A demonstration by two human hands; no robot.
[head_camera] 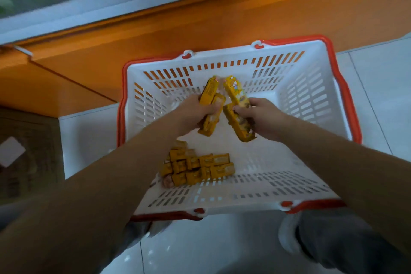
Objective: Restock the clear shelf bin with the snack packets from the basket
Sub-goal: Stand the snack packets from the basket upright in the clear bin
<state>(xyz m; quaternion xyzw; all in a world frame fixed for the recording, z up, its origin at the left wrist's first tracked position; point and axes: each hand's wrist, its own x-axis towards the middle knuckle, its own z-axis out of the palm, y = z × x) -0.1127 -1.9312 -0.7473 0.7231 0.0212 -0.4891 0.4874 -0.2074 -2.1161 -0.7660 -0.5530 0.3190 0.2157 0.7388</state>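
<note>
While loose snack packets [198, 165] are lying in the basket [222, 56], the left grip [193, 113] is clamping a yellow bunch [209, 104], the right grip [263, 118] a second bunch [234, 93].

The pale tiled floor [378, 87] carries a white slotted basket [311, 58] with a red rim, standing just beside the orange shelf base [200, 22] that runs along the floor's far edge. A heap of yellow snack packets [195, 167] lies on the basket's bottom, toward its near left corner. Left of the basket, brown cardboard [29, 151] lies on the floor, beside the shelf base.
</note>
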